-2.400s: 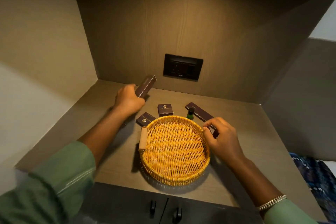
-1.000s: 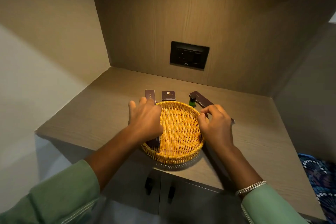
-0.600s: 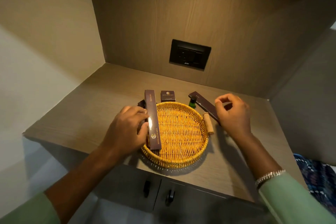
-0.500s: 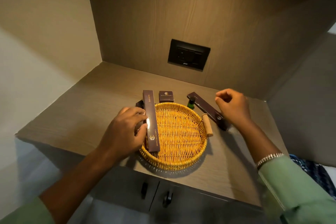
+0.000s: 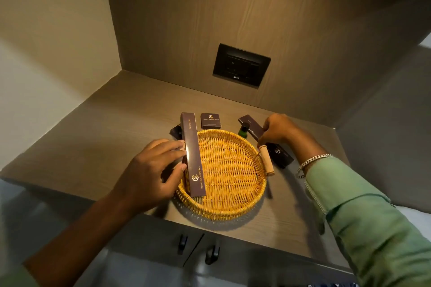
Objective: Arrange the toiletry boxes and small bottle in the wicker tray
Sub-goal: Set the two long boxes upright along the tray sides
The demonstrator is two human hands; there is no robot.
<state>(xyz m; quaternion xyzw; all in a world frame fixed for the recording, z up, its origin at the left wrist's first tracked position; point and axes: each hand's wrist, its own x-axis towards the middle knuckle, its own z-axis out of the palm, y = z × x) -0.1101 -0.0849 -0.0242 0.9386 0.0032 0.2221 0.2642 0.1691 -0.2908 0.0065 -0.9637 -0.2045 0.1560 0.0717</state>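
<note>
A round wicker tray [image 5: 233, 207] sits near the counter's front edge. A long dark box marked Dental Kit [image 5: 192, 154] lies along the tray's left side, its far end sticking out over the rim. My left hand [image 5: 154, 170] holds this box by its left edge. My right hand [image 5: 277, 130] grips a second long dark box [image 5: 278, 152] lying on the counter right of the tray. A small square box [image 5: 210, 120] and a small green bottle [image 5: 243, 128] stand just behind the tray. Another small box [image 5: 176, 131] is partly hidden behind the long box.
The tray has a wooden handle [image 5: 266, 163] on its right side. A black socket plate [image 5: 241, 64] is on the back wall. Walls close the counter [image 5: 93, 137] on the left and back. Cabinet doors with dark handles [image 5: 211, 254] are below the front edge.
My left hand brought the long box from the back of the counter into the tray's left side. My right hand left the tray rim and closed on the other long box.
</note>
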